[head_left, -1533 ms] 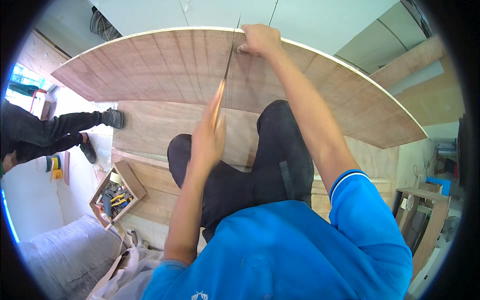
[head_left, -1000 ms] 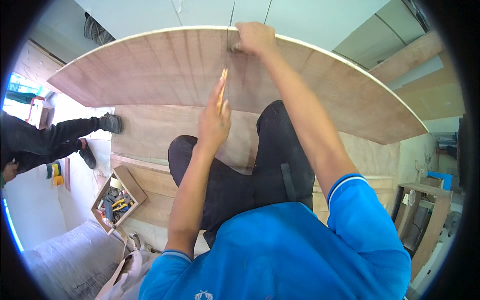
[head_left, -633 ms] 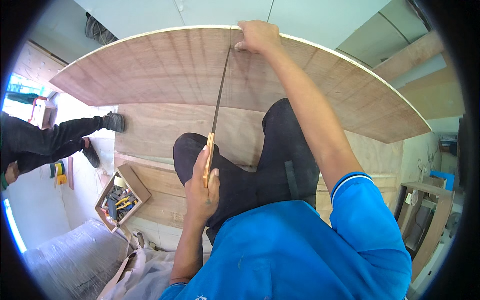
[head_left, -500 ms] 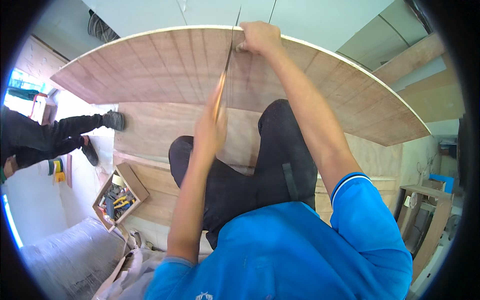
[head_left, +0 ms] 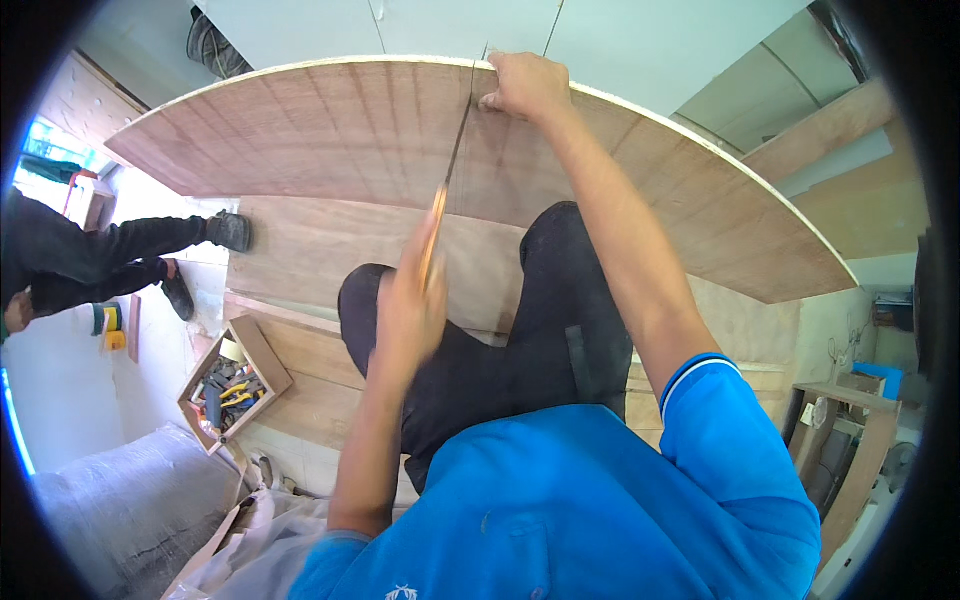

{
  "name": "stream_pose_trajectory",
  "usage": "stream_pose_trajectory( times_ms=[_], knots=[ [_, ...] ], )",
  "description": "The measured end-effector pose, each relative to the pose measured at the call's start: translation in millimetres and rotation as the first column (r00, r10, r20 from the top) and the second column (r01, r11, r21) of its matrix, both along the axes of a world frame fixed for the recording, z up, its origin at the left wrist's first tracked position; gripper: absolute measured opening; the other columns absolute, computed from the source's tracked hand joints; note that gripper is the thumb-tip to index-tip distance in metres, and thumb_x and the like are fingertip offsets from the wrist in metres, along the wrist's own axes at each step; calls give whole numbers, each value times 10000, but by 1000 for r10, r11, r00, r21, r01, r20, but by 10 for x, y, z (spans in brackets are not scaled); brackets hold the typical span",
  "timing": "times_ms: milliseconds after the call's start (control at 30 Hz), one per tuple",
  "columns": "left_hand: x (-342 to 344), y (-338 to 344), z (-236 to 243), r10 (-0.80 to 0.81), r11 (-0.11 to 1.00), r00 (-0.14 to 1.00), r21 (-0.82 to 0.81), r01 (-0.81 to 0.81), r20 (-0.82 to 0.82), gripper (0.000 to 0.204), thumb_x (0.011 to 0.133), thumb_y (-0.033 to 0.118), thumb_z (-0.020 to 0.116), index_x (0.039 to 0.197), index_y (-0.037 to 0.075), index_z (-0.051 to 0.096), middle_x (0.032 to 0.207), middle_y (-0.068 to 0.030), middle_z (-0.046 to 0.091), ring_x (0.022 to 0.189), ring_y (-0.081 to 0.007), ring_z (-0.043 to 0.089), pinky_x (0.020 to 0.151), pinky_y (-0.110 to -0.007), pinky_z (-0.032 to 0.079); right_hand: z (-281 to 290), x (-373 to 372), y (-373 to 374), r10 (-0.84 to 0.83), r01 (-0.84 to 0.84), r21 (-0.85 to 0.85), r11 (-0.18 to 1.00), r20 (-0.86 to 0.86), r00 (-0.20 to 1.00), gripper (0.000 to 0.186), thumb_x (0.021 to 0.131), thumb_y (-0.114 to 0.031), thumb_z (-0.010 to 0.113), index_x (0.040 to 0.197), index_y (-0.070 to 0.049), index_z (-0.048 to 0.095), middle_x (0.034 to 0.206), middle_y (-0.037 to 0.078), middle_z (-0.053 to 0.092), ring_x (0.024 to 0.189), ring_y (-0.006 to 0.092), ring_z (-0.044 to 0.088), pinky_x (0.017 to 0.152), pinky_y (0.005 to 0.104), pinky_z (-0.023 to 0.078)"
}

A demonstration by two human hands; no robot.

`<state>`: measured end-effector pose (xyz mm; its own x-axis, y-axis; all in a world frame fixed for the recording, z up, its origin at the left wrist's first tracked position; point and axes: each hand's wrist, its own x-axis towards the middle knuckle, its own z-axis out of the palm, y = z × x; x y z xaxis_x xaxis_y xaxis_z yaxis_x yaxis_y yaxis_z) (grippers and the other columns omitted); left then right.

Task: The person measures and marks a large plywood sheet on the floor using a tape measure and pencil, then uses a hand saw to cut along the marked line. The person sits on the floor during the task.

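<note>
My left hand (head_left: 410,312), a little blurred, is wrapped around the orange-brown handle of a handsaw (head_left: 459,145). The narrow blade runs up across the face of a thin plywood board (head_left: 330,125) to its far edge, where only a short tip shows beyond. Beside the blade, my right hand (head_left: 530,86) grips that far edge, with its fingers over the top and the thumb on the near face. The board stands tilted in front of my knees. A thin dark line lies close to the blade on the wood.
A wooden box (head_left: 258,370) of pliers and other tools sits at the left, near a plastic-wrapped roll (head_left: 130,500). Another person's legs (head_left: 130,250) are at the far left. More plywood (head_left: 330,235) lies beneath the board. A wooden frame (head_left: 850,470) stands at the right.
My left hand has drawn the saw back toward me, so less of its tip sticks out past the board's far edge. My right hand keeps its hold on the board.
</note>
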<state>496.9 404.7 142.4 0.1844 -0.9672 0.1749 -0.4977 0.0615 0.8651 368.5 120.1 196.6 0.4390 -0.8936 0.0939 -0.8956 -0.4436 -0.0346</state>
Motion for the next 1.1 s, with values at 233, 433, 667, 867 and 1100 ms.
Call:
stream_pose_trajectory(
  times_ms=[233, 433, 667, 867, 1100],
  knots=[
    [15, -915, -83, -26, 956, 999, -292, 18, -24, 554, 1025, 74, 540, 1565, 57, 420, 1545, -233, 502, 1420, -401, 498, 1154, -445, 416, -65, 161, -12, 67, -68, -23, 997, -28, 997, 465, 799, -437, 832, 1139, -150, 698, 1061, 99, 771, 1051, 320, 724, 829, 493, 566],
    [-49, 734, 272, 35, 987, 974, 161, 2, -225, 516, 1070, 120, 481, 1569, 8, 412, 1387, -298, 613, 1061, -369, 717, 935, -390, 530, -127, 19, -17, 11, -11, 25, 1000, -23, 1000, 504, 814, -475, 825, 1189, -162, 702, 1065, 93, 773, 1053, 322, 722, 809, 496, 567],
    [-35, -1195, -21, 137, 990, 991, -19, -137, -6, 481, 1089, 226, 464, 1567, 174, 457, 1327, -267, 636, 979, -484, 674, 891, -504, 535, -44, 239, 7, 33, -30, 54, 998, -53, 998, 530, 800, -481, 835, 1184, -141, 703, 1085, 88, 770, 1062, 317, 723, 830, 485, 571],
    [-39, 565, 133, 85, 992, 989, 104, -72, -125, 508, 1038, 139, 559, 1542, 161, 495, 1219, -262, 689, 945, -453, 712, 823, -465, 561, -22, 61, 6, -7, 14, 111, 994, -61, 998, 493, 806, -435, 836, 1173, -139, 693, 1107, 100, 768, 1076, 315, 719, 849, 489, 562],
    [71, -526, -192, 67, 997, 995, -28, -69, -69, 487, 1069, 192, 511, 1549, 122, 472, 1280, -271, 670, 1086, -438, 688, 933, -435, 533, -78, 232, 104, 40, -41, -17, 999, -49, 998, 498, 796, -494, 838, 1092, -123, 686, 993, 68, 775, 1007, 302, 725, 787, 480, 547]
  ],
)
